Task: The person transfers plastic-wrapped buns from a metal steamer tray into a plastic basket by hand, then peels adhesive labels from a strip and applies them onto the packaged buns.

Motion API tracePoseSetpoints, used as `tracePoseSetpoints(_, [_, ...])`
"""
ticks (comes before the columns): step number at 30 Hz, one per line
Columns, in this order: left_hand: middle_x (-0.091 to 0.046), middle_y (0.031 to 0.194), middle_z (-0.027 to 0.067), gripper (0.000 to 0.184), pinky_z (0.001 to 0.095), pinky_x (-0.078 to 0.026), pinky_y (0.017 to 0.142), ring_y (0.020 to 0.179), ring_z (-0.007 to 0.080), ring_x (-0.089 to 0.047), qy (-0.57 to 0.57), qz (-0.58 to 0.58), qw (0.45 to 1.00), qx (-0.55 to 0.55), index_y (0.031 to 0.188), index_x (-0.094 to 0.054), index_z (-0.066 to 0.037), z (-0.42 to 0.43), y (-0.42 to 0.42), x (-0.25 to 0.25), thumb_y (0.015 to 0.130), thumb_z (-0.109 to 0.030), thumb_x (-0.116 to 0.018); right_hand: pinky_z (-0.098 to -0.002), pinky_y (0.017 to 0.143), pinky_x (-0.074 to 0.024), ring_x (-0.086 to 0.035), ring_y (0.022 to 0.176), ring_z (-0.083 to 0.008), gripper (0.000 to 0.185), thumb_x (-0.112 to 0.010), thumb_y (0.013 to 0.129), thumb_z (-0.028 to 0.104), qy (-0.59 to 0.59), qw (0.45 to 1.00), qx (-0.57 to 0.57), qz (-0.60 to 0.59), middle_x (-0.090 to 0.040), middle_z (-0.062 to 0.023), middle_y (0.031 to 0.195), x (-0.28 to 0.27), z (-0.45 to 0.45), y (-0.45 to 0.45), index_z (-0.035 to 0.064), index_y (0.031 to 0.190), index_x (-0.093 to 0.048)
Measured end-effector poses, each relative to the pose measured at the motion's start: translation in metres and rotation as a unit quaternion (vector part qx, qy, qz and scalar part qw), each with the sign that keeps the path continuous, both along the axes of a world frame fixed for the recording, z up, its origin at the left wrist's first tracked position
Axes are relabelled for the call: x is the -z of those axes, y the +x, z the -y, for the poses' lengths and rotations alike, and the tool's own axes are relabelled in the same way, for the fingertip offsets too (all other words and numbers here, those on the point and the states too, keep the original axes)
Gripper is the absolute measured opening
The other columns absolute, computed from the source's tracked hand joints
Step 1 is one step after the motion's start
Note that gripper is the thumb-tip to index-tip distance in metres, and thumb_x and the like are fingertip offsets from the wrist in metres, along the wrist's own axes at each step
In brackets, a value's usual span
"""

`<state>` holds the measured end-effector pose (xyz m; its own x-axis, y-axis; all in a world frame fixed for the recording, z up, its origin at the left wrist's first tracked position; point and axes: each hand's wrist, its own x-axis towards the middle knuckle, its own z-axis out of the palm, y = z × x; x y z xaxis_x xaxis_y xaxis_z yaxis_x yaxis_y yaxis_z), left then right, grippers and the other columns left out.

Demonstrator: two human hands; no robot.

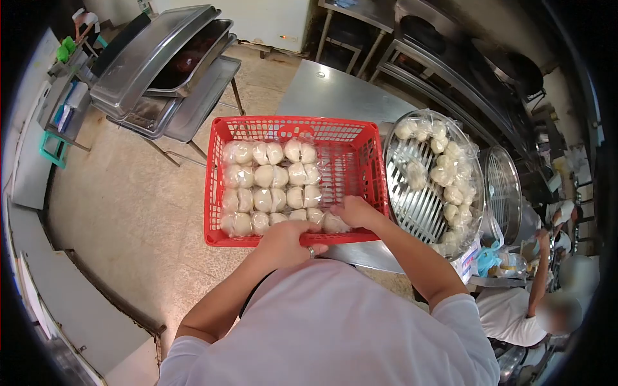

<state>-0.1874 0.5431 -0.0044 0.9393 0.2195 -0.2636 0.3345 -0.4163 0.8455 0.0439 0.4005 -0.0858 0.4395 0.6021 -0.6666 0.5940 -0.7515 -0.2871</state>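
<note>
The red basket (215,180) lies partly on the metal counter (347,90), and its left side seems to reach past the counter's left edge. Clear-wrapped packs of pale round buns (270,175) fill its left and middle in rows, and another wrapped pack (336,224) sits near the basket's near edge, right of the rest. The left hand (286,241) has its grip closed over the basket's near rim, a ringed finger outside. The right hand (355,213) is inside the near right part, its grip narrow, fingertips against that pack; whether they pinch it is hidden. To the right, a round slatted metal tray (412,206) holds more wrapped buns, mostly along its right side. The packs look light and soft, likely to dent if squeezed, and the thin film may slide or tear. A pack is best taken low around both sides, or lightly by loose film if it bears the weight. The basket looks fairly stiff; opposite rims would be its surest hold, since the packs may weight it towards the left edge.
</note>
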Motion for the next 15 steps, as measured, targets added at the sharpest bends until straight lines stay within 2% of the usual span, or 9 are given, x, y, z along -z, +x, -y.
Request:
tracePoseSetpoints(1, [-0.076, 0.106, 0.0186, 0.039, 0.0434, -0.058, 0.087, 0.097, 0.0338, -0.073, 0.031, 0.012, 0.999, 0.030, 0.116, -0.078, -0.007, 0.004, -0.003, 0.000, 0.088, -0.034, -0.083, -0.0490, 0.093, -0.0563, -0.071, 0.108, -0.0448, 0.057, -0.062, 0.100, 0.048, 0.037, 0.999, 0.005, -0.018, -0.072, -0.0311, 0.113, 0.002, -0.001, -0.001, -0.0071, 0.110, -0.074])
tracePoseSetpoints(3, [-0.076, 0.099, 0.0164, 0.034, 0.0433, -0.058, 0.082, 0.092, 0.0342, -0.072, 0.056, 0.034, 0.998, 0.020, 0.109, -0.080, -0.008, 0.007, -0.003, 0.015, 0.085, -0.032, -0.085, -0.0496, 0.089, -0.0570, -0.072, 0.102, -0.0448, 0.056, -0.067, 0.098, 0.046, 0.116, 0.992, 0.016, -0.052, -0.072, -0.0316, 0.108, 0.009, -0.004, -0.004, -0.0081, 0.111, -0.072])
tracePoseSetpoints(6, [-0.076, 0.095, 0.0132, 0.029, 0.0435, -0.057, 0.079, 0.089, 0.0335, -0.071, 0.063, 0.036, 0.997, 0.014, 0.102, -0.081, -0.008, 0.006, -0.002, 0.018, 0.083, -0.030, -0.086, -0.0490, 0.092, -0.0572, -0.072, 0.107, -0.0456, 0.055, -0.068, 0.096, 0.044, 0.116, 0.980, 0.042, -0.158, -0.072, -0.0315, 0.115, -0.028, -0.011, -0.009, -0.0086, 0.109, -0.074])
tracePoseSetpoints(7, [-0.076, 0.094, 0.0121, 0.028, 0.0435, -0.057, 0.078, 0.088, 0.0330, -0.071, 0.060, 0.031, 0.998, 0.013, 0.100, -0.081, -0.008, 0.006, -0.001, 0.018, 0.083, -0.030, -0.086, -0.0491, 0.090, -0.0576, -0.072, 0.104, -0.0453, 0.054, -0.068, 0.097, 0.043, 0.094, 0.986, 0.014, -0.136, -0.072, -0.0319, 0.112, -0.026, -0.009, -0.009, -0.0093, 0.110, -0.072])
tracePoseSetpoints(9, [-0.076, 0.093, 0.0103, 0.026, 0.0436, -0.057, 0.077, 0.087, 0.0318, -0.071, 0.120, 0.112, 0.986, 0.029, 0.097, -0.081, -0.009, 0.010, -0.002, 0.025, 0.082, -0.030, -0.086, -0.0494, 0.087, -0.0586, -0.073, 0.098, -0.0446, 0.055, -0.069, 0.097, 0.041, 0.048, 0.994, -0.035, -0.091, -0.073, -0.0328, 0.108, -0.019, -0.002, -0.007, -0.0107, 0.114, -0.069])
tracePoseSetpoints(12, [-0.075, 0.090, 0.0076, 0.024, 0.0434, -0.058, 0.076, 0.087, 0.0307, -0.071, 0.177, 0.168, 0.969, 0.045, 0.093, -0.081, -0.010, 0.018, 0.000, 0.030, 0.081, -0.030, -0.087, -0.0517, 0.091, -0.0578, -0.072, 0.104, -0.0458, 0.051, -0.066, 0.099, 0.039, 0.021, 0.999, 0.013, -0.033, -0.073, -0.0322, 0.110, -0.015, 0.001, -0.013, -0.0100, 0.112, -0.070])
tracePoseSetpoints(15, [-0.075, 0.094, 0.0072, 0.025, 0.0430, -0.058, 0.078, 0.090, 0.0311, -0.071, 0.193, 0.159, 0.967, 0.054, 0.095, -0.080, -0.011, 0.018, 0.000, 0.032, 0.080, -0.029, -0.088, -0.0526, 0.095, -0.0573, -0.071, 0.110, -0.0454, 0.046, -0.063, 0.099, 0.038, 0.013, 1.000, -0.013, 0.020, -0.073, -0.0307, 0.112, -0.020, 0.008, -0.018, -0.0052, 0.109, -0.075])
